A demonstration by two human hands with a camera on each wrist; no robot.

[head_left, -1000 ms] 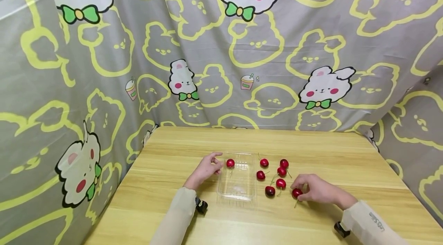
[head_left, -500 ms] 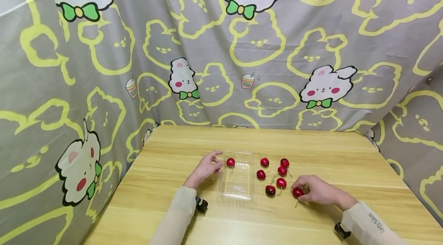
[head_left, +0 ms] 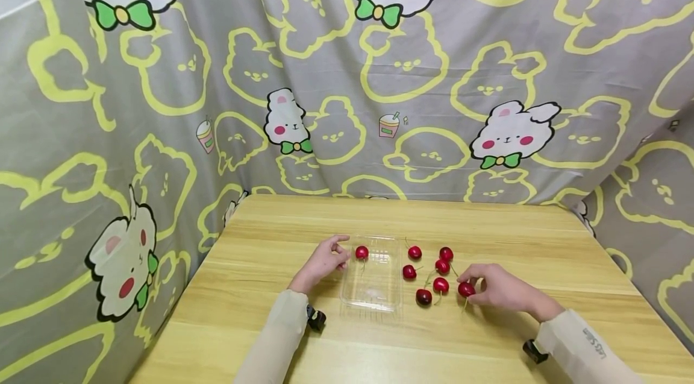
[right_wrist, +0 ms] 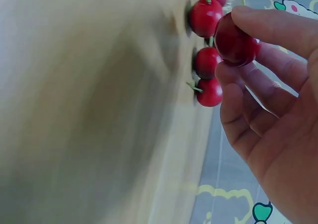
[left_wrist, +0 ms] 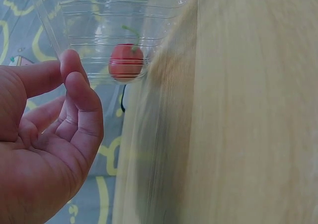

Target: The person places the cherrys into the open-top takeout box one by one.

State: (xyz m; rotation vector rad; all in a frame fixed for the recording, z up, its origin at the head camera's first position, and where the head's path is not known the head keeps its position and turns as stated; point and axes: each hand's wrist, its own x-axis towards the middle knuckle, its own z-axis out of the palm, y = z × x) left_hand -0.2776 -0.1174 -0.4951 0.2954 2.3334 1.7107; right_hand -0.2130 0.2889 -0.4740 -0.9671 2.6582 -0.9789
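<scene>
My right hand (head_left: 501, 289) pinches a dark red cherry (right_wrist: 234, 41) between thumb and fingertips, just above the table. Its thin stem hangs down in the head view. At the left rim of a clear plastic box (head_left: 374, 301), my left hand (head_left: 326, 260) pinches the edge with thumb and finger, as the left wrist view (left_wrist: 54, 119) of that hand shows. One cherry (head_left: 361, 252) lies inside the box near its far left corner. Several loose cherries with stems lie between the box and my right hand, among them a dark one (head_left: 424, 297) and a brighter one (head_left: 441, 285).
A light wooden table (head_left: 244, 336) bears everything. Behind it and to both sides hangs a grey curtain (head_left: 336, 70) with bear and rabbit prints. A black strap device (head_left: 316, 318) is worn on the left wrist, another (head_left: 535, 351) on the right.
My right hand has lifted the cherry off the table and shifted it slightly away from me. The left hand and the box have stayed in place.
</scene>
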